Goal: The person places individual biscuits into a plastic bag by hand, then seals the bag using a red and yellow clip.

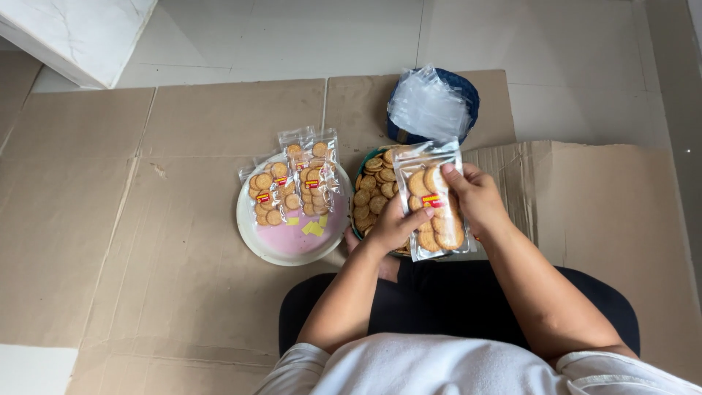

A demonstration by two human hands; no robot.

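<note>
I hold a clear plastic pouch of round biscuits (431,201) with a small red and yellow label between both hands. My left hand (391,227) grips its left edge and my right hand (475,194) pinches its upper right side. Under the pouch sits a teal bowl (358,179) filled with loose round biscuits. To its left a pink plate (292,241) carries several filled, labelled pouches (292,183) and a few small yellow labels (313,227).
A blue container stuffed with empty clear bags (428,106) stands behind the bowl. Flattened brown cardboard (146,219) covers the tiled floor. A white block (80,33) lies at the top left. My crossed legs in dark trousers are below.
</note>
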